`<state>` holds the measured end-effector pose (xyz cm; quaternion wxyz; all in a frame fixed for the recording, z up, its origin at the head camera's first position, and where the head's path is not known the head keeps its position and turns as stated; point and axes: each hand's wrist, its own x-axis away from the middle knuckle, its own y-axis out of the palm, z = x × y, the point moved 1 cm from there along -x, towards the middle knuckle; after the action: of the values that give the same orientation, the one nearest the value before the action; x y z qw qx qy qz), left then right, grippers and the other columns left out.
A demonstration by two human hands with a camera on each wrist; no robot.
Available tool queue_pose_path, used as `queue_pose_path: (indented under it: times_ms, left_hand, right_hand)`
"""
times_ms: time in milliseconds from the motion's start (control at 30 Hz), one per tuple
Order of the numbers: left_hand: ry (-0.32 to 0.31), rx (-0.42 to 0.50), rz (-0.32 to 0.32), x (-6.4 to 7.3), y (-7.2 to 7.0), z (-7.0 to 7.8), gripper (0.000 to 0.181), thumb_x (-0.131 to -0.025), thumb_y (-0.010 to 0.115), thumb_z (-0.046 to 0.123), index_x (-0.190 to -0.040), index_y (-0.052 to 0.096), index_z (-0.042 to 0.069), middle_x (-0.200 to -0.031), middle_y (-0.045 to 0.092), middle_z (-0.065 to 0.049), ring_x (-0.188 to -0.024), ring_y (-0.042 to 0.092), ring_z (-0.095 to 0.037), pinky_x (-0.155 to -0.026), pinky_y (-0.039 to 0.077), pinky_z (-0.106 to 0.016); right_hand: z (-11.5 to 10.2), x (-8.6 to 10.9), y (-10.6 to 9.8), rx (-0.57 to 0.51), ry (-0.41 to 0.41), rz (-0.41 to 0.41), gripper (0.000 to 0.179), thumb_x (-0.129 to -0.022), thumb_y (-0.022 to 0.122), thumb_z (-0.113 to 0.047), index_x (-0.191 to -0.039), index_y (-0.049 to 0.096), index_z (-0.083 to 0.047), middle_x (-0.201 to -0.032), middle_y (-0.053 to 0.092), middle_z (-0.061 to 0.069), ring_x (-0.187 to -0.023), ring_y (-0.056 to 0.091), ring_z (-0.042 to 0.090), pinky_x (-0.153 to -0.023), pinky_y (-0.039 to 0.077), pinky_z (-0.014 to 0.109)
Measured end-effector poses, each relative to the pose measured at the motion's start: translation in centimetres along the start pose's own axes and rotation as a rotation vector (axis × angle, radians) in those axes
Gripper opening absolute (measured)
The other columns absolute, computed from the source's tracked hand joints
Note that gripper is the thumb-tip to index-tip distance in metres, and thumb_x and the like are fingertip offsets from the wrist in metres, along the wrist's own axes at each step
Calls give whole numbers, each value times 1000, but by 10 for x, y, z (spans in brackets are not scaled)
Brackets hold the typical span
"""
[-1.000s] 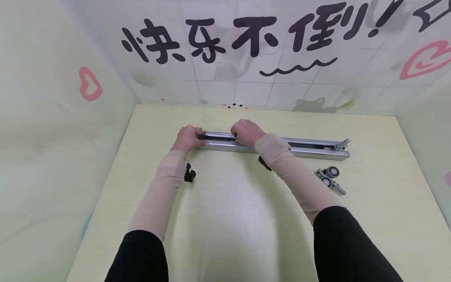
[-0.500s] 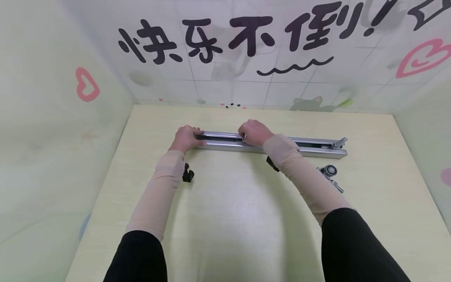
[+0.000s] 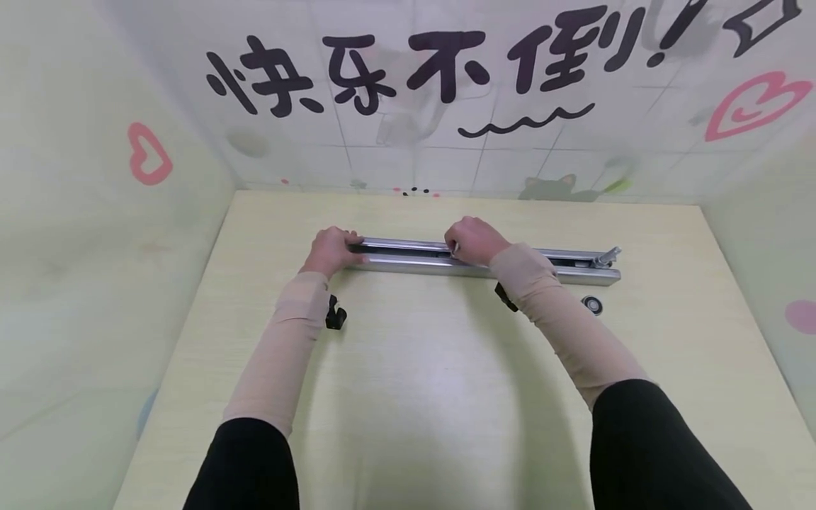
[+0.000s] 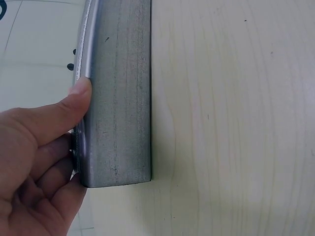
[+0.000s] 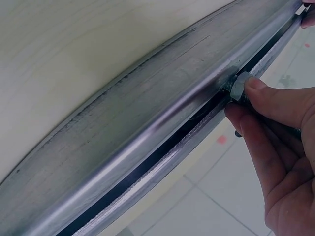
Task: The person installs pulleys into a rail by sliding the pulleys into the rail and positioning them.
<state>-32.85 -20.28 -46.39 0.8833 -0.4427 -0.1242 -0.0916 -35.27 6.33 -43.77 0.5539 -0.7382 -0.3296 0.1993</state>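
Observation:
A slotted metal rail (image 3: 414, 268) lies lengthwise across the far part of the table, its slot facing up. At its left end, my left hand (image 3: 328, 251) grips it; in the left wrist view the thumb presses the lip of the rail (image 4: 120, 98) while the other fingers curl at the slot side. Around mid-rail, my right hand (image 3: 474, 241) pinches a threaded bolt with a hex nut (image 5: 239, 87) standing out of the slot. Whatever carries this bolt is hidden inside the rail. A second bolt (image 3: 608, 256) sticks up, tilted, at the right end.
A roller wheel (image 3: 593, 305) lies on the table (image 3: 414, 397) in front of the rail's right end, partly behind my right forearm. Black wrist mounts (image 3: 335, 313) hang under both wrists. A printed cloth wall (image 3: 408, 163) stands right behind the table's far edge.
My right hand has slid to the right along the rail with the bolt. Its forearm now covers most of the loose rollers. The left hand keeps its grip on the rail's end.

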Motion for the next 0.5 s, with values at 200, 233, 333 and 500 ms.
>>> queue_pose_path:
  times_ms: [200,233,333,500]
  left_hand:
    - [3,-3,-2,-1,1,-2,55,-74,75,20,-123,54,7,-134,44,-11,-128,36,-31,-109,23,-43]
    - [6,-5,-1,-1,1,-2,55,-74,75,20,-123,55,7,-134,44,-11,-128,36,-31,-109,23,-43]
    - [10,-3,4,-2,2,-2,55,-73,75,20,-123,55,7,-134,45,-11,-127,37,-31,-109,24,-42]
    - [-2,17,15,-3,2,-3,55,-72,76,19,-122,56,8,-134,45,-10,-128,37,-30,-109,24,-41]
  right_hand:
    - [4,1,3,-11,-8,8,18,-69,53,12,-68,63,-3,-72,65,6,-71,60,22,-69,52,33]
    - [4,2,3,-15,-9,11,18,-69,53,12,-67,63,-3,-71,65,6,-70,60,21,-69,52,33]
    - [6,3,3,-24,-4,20,17,-68,54,12,-67,64,-3,-71,65,6,-69,60,21,-69,52,33]
    - [7,5,2,-27,0,25,17,-68,53,12,-68,64,-3,-70,65,6,-69,60,22,-70,52,34]
